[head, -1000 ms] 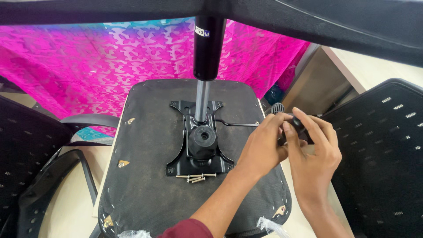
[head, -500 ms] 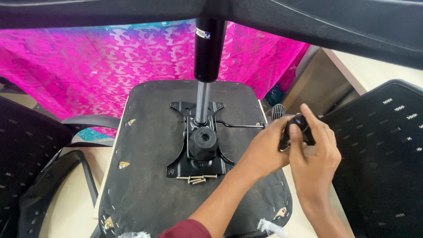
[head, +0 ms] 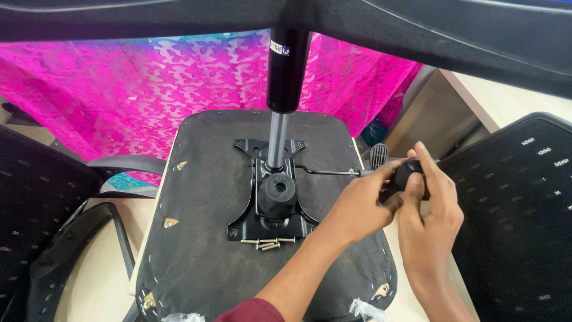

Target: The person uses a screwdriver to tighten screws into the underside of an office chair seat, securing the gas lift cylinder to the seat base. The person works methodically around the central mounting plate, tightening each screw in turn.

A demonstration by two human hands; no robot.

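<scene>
1. Two hands work together at the right edge of the upturned seat base [head: 196,238]. The left hand [head: 360,203] and the right hand [head: 432,206] both close around the black knob [head: 410,173] at the outer end of the thin lever rod [head: 328,172].
2. The knob is just past the right edge of the seat base, and the rod runs from it to the black metal mechanism plate [head: 271,209] in the middle.
3. To do this step well, I think one hand must keep the rod steady near its end while the other hand works the knob, so the thin rod does not bend.
4. Keep the force along the line of the rod. A sideways pull can twist it in the plate.
5. A few loose screws [head: 268,242] lie just beside the near edge of the plate. The forearm passes close to them, so it is better to keep it lifted, otherwise they can roll off the seat base.
6. The gas cylinder [head: 285,83] stands upright in the plate and is well apart from both hands.
</scene>
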